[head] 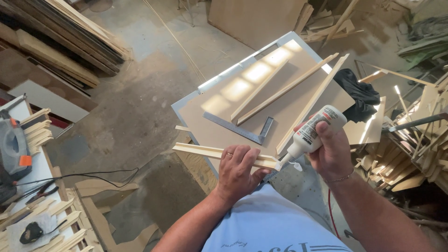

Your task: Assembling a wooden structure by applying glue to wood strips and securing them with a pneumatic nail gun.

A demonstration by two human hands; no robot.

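Note:
My left hand (238,170) grips a pale wooden moulding strip (205,151) held level in front of me, its mitred end pointing right. My right hand (332,151) holds a white glue bottle (313,133) tilted down, the nozzle touching the strip's cut end, where a white blob of glue shows. Just beyond lies a brown board (261,93) with a pale border, carrying several long wooden strips (284,89) and a metal square (240,128).
A black cloth (357,91) lies right of the board. Scrap wood pieces (415,149) pile up on the right. Stacked planks (60,42) lean at top left. A white bench (32,177) at left holds short strips, pliers, a power tool and a cable.

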